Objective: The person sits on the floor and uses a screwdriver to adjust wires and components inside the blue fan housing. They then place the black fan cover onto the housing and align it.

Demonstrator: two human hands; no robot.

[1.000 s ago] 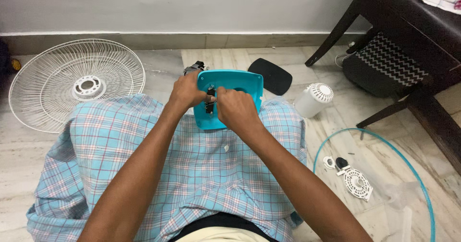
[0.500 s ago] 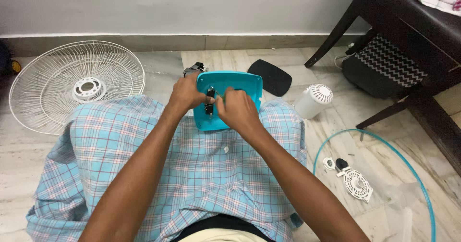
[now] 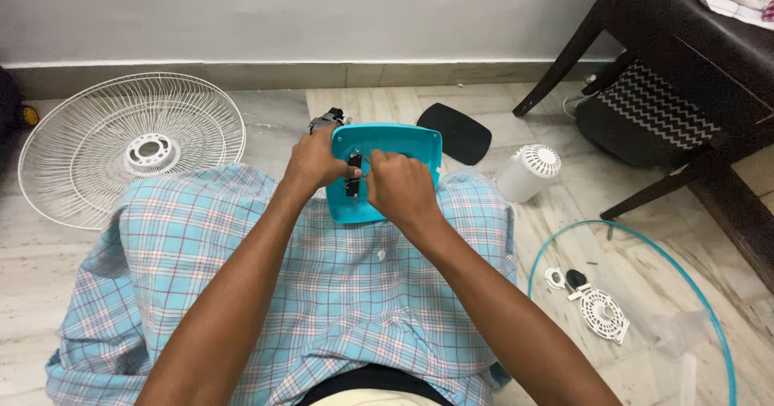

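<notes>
On lap, left hand (image 3: 313, 164) and right hand (image 3: 401, 190) clamped on teal housing (image 3: 399, 144), fan grille (image 3: 129, 144) well apart.

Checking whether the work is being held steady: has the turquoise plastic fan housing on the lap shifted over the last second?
No. The turquoise plastic fan housing keeps its place beside the black oval plate, both hands on it.
</notes>
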